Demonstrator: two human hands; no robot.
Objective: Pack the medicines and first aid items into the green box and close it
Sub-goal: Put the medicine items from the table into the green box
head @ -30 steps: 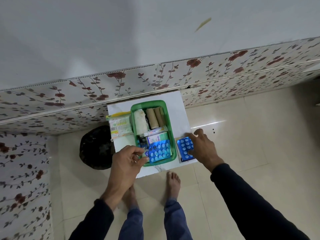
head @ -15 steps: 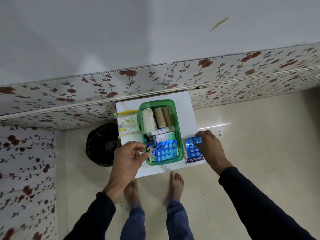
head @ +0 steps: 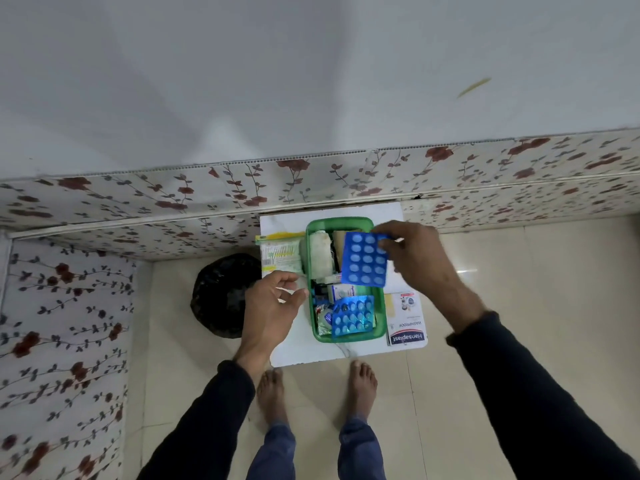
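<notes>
The green box (head: 379, 304) sits open on a small white table (head: 298, 351). It holds a white gauze roll (head: 320, 254), small cartons and a blue pill strip (head: 353, 317) at its near end. My right hand (head: 417, 259) grips a second blue pill strip (head: 363, 259) by its top corner and holds it above the far half of the box. My left hand (head: 272, 304) hovers beside the box's left wall, fingers loosely curled, holding nothing. A Hansaplast plaster box (head: 406, 320) lies right of the green box. A green-and-yellow packet (head: 278, 252) lies to its left.
The table stands against a floral-patterned wall (head: 138, 202). A black round bin (head: 225, 296) sits on the tiled floor left of the table. My bare feet (head: 362, 386) stand just in front of the table's near edge.
My right hand has lifted the blue pill strip off the Hansaplast box and carried it up and left over the green box. My left hand stays beside the box's left wall.
</notes>
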